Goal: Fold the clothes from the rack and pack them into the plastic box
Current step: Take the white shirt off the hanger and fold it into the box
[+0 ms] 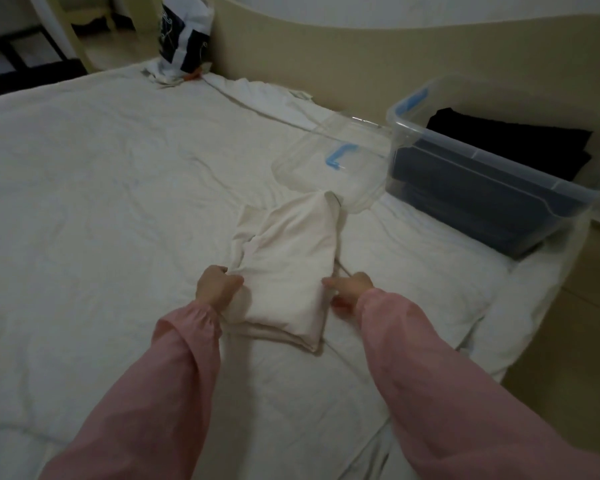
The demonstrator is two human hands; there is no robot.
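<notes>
A cream-white folded garment lies on the white bed in the middle of the view. My left hand grips its near left edge, fingers curled into the cloth. At the near right edge my right hand touches the garment, fingers partly tucked under the fold; whether it grips is unclear. Both arms wear pink sleeves. The clear plastic box with blue latches stands at the right on the bed, holding dark folded clothes.
The box's clear lid with a blue clip lies flat between the garment and the box. A patterned dark-and-white bag stands at the bed's far corner. A beige headboard runs along the back. The bed's edge drops off at right.
</notes>
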